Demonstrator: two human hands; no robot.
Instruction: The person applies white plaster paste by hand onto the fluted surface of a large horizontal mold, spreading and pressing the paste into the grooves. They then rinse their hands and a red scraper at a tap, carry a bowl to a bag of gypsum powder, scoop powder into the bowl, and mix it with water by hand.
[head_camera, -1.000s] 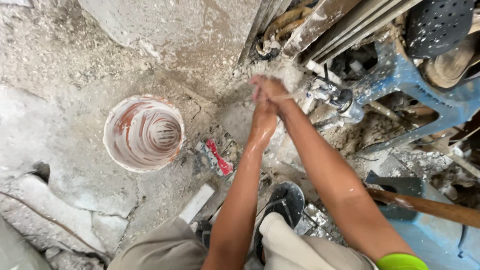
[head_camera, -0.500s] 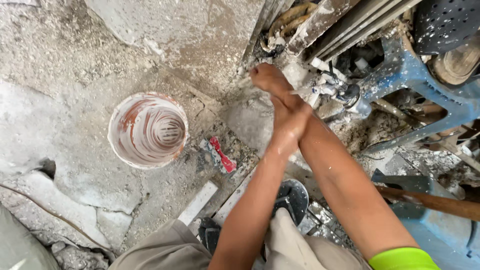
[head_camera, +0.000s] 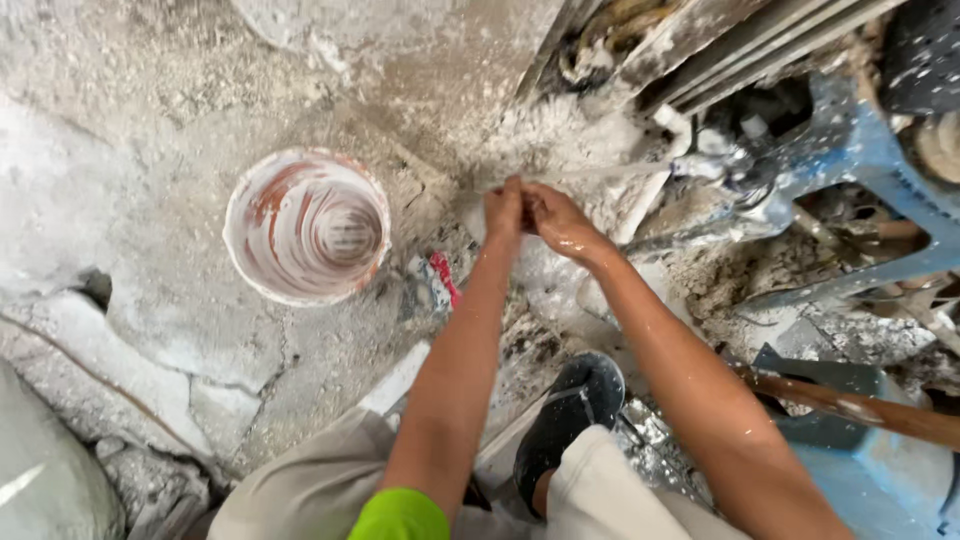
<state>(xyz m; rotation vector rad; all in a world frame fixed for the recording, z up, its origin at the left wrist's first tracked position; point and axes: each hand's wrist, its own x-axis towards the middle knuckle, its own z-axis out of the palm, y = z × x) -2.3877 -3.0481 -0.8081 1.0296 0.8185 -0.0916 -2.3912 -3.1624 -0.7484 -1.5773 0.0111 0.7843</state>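
Here, wet left hand and right hand touching, fingers together, bucket well left

Floor is lying rough and grey, dusted white, cracking into slabs at lower left. Blue metal frame is standing at right among rubble. Wooden handle is lying across blue surface. Daylight is falling evenly.

Wet, glossy right hand meets the left hand above rough, matt concrete floor; left of them, a plaster-smeared plastic bucket.
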